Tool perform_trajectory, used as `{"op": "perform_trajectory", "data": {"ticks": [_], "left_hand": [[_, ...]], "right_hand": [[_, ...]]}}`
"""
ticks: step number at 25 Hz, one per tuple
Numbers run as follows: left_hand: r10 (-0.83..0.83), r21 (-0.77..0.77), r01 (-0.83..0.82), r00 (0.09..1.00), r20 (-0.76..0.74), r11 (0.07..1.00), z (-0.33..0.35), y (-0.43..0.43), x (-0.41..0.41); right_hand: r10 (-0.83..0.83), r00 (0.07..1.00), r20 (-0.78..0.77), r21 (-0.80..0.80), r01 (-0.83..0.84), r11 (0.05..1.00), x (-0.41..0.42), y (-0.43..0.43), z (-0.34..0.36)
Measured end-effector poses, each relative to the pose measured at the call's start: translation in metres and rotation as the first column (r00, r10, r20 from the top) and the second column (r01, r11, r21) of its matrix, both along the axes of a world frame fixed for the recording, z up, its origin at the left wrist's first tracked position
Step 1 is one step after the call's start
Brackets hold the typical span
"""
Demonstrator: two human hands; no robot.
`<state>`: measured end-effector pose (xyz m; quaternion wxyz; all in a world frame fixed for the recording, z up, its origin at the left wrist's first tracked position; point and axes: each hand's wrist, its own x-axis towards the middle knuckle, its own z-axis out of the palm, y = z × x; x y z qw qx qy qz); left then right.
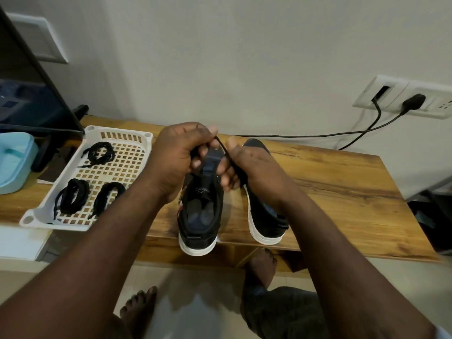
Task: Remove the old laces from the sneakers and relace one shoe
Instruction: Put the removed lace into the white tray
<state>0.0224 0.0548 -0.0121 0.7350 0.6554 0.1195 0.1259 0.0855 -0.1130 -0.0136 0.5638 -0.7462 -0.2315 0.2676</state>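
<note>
Shoe [203,209] at tabletop [342,182] edge, heel overhanging; my left hand [181,152] grips its tongue [211,157], my right hand [242,165] pinches the lace [225,149]; risk: a hard tug pulls the lace end free or drags the shoe off.

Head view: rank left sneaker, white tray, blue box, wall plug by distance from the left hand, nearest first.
1. left sneaker, gripped by the left hand.
2. white tray, just to its left.
3. blue box, far left.
4. wall plug, far right on the wall.
</note>
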Motion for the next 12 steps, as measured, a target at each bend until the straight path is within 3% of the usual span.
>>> {"op": "perform_trajectory", "data": {"ticks": [2,4,8,10,12], "left_hand": [[0.074,0.065,-0.074,0.997,-0.001,0.995,-0.001,0.003,0.002],[0.058,0.114,-0.055,0.998,-0.03,0.992,-0.001,0.001,0.002],[-0.151,-0.001,0.152,0.986,-0.071,0.988,-0.006,-0.014,0.0],[-0.156,0.06,0.161,0.984,-0.085,0.985,-0.01,-0.018,0.002],[-0.14,0.245,0.168,0.982,-0.125,0.955,-0.013,-0.017,0.004]], "right_hand": [[0.136,0.986,-0.093,0.031,-0.133,0.991,-0.005,0.001,0.002],[0.195,0.956,-0.22,0.246,-0.139,0.959,-0.006,0.002,0.009],[0.285,0.855,-0.433,0.643,0.071,0.763,0.002,0.004,0.017],[0.276,0.846,-0.456,0.734,0.182,0.654,0.007,0.001,0.017],[0.226,0.85,-0.475,0.77,0.278,0.574,0.011,-0.001,0.017]]}}
